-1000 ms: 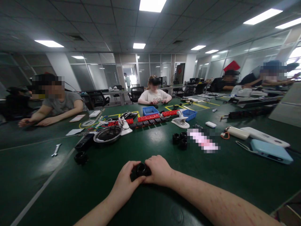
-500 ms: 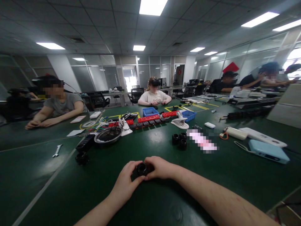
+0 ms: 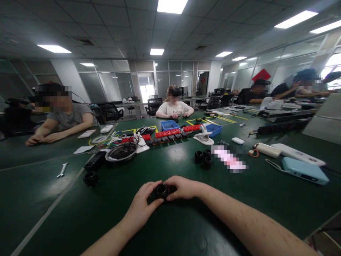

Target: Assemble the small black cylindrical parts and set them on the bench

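A short black hollow cylinder (image 3: 161,191) with a round opening facing up is held low over the green table, close in front of me. From its left side, my left hand (image 3: 146,200) grips it, thumb at the near edge and fingers at the far edge. My right hand (image 3: 181,187) is closed round the right side, where a dark portion shows between thumb and fingers. Farther off stand three similar black cylinders (image 3: 207,162) in a cluster. Another black round part (image 3: 91,179) lies to the left, beside a black box-shaped device (image 3: 94,160).
A wrench (image 3: 63,170) lies at left. Beyond my hands are a round dark tray (image 3: 121,153), a red strip (image 3: 167,133), a blue bin (image 3: 170,126) and a white clip stand (image 3: 204,135). A light-blue box (image 3: 305,171) sits right. Co-workers sit around the table.
My right hand has shifted slightly to the right, and its thumb has parted from my left thumb. Both hands stay on the cylinder. The view has turned very slightly.
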Tool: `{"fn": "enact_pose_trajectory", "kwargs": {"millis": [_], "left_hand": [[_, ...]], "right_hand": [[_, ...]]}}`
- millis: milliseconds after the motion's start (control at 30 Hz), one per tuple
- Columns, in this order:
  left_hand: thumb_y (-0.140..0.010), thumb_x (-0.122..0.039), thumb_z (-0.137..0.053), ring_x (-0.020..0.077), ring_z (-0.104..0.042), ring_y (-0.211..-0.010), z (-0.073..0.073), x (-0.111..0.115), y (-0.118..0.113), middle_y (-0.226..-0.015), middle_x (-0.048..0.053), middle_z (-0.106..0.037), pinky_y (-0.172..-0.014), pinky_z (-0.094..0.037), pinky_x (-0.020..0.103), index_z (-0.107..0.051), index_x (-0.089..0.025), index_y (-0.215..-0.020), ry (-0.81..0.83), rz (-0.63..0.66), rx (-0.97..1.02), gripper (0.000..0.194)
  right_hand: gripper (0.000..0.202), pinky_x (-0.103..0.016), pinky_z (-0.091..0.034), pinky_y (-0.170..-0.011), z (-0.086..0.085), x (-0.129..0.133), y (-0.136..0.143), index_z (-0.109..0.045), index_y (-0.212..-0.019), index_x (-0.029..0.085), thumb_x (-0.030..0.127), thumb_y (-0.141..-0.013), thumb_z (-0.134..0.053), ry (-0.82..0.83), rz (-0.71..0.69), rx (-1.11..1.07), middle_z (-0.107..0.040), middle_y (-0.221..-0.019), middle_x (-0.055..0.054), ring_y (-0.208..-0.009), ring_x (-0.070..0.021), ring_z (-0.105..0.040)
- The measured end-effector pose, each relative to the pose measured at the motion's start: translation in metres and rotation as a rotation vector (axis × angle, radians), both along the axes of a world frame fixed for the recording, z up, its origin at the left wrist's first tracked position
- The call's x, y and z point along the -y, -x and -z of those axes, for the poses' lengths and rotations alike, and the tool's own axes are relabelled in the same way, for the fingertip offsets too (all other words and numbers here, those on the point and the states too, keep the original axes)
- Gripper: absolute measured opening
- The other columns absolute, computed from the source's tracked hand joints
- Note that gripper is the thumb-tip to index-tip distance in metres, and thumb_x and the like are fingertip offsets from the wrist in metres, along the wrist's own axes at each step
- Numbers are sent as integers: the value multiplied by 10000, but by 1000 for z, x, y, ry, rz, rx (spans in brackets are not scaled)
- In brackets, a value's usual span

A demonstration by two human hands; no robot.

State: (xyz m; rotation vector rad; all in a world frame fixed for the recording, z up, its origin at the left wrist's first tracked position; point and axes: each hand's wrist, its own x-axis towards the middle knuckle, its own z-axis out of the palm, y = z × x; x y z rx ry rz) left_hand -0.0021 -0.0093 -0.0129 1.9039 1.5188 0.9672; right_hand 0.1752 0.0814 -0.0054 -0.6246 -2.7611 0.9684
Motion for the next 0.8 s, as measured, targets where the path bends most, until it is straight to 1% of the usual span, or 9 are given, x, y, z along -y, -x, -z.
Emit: {"fn": "enact_pose_trajectory", "kwargs": {"millis": [67, 133, 233, 300, 400, 533, 633, 700, 800], "left_hand": [[-704, -192, -580, 224, -498, -1020, 0, 0, -1, -1078, 46, -557, -871, -401, 370, -539, -254, -1079, -2, -1, -6, 382], [-684, -203, -596, 230, -517, -968, -1, 0, -2, -1040, 46, -566, -795, -430, 354, -549, -243, -1042, -9, -30, -27, 363], [-662, -224, -613, 227, -541, -876, -1, 0, -3, -967, 38, -578, -710, -443, 333, -558, -225, -992, -19, -91, -61, 334], [-661, -226, -612, 223, -545, -852, -2, 1, -3, -953, 37, -580, -691, -442, 323, -561, -219, -983, -16, -102, -72, 327], [-673, -226, -603, 227, -540, -885, -2, 1, -1, -993, 45, -579, -702, -440, 318, -558, -221, -1003, -16, -78, -70, 333], [-703, -223, -578, 240, -501, -987, -1, 0, 1, -1069, 55, -551, -763, -431, 340, -547, -238, -1035, -32, -40, -48, 334], [-710, -207, -574, 229, -505, -971, 0, 0, 2, -1070, 55, -546, -756, -430, 331, -534, -245, -1060, -16, -11, -39, 354], [-708, -196, -578, 215, -517, -932, 0, 0, 2, -1063, 50, -547, -730, -432, 312, -513, -250, -1094, -4, -2, -40, 395], [-693, -192, -594, 198, -531, -860, 0, 1, 0, -1024, 37, -556, -688, -433, 289, -486, -258, -1129, -15, -12, -48, 454]], "right_hand": [[288, -196, -369, -560, 3, 0, 1, -547, -866, 147, 298, -654, -669, 44, 51, -9, -549, -755, 20, -659, -105, -505], [377, -196, -355, -519, 4, 5, 5, -535, -845, 152, 387, -599, -696, -2, 147, 16, -548, -734, 20, -630, -111, -500], [457, -229, -354, -512, 0, 17, 12, -531, -818, 154, 522, -578, -656, -209, 263, 92, -566, -742, -18, -625, -147, -509], [481, -265, -374, -550, -3, 24, 15, -538, -824, 148, 567, -599, -612, -350, 281, 140, -577, -760, -51, -650, -179, -525], [502, -304, -393, -604, -6, 28, 14, -545, -848, 143, 586, -615, -585, -424, 267, 158, -584, -780, -72, -685, -207, -540], [469, -281, -396, -649, -5, 18, 7, -543, -933, 161, 490, -615, -645, -312, 164, 66, -581, -844, -47, -758, -191, -532], [311, -238, -385, -625, -4, 9, 2, -563, -877, 159, 367, -662, -648, -166, 69, 50, -568, -794, -10, -717, -144, -521], [255, -217, -371, -583, -4, 5, 1, -565, -847, 155, 330, -678, -642, -78, 60, 57, -561, -756, 8, -670, -121, -512], [332, -205, -350, -536, -4, 7, 2, -555, -855, 160, 376, -634, -675, -45, 116, 66, -566, -745, 13, -644, -116, -507]]}}
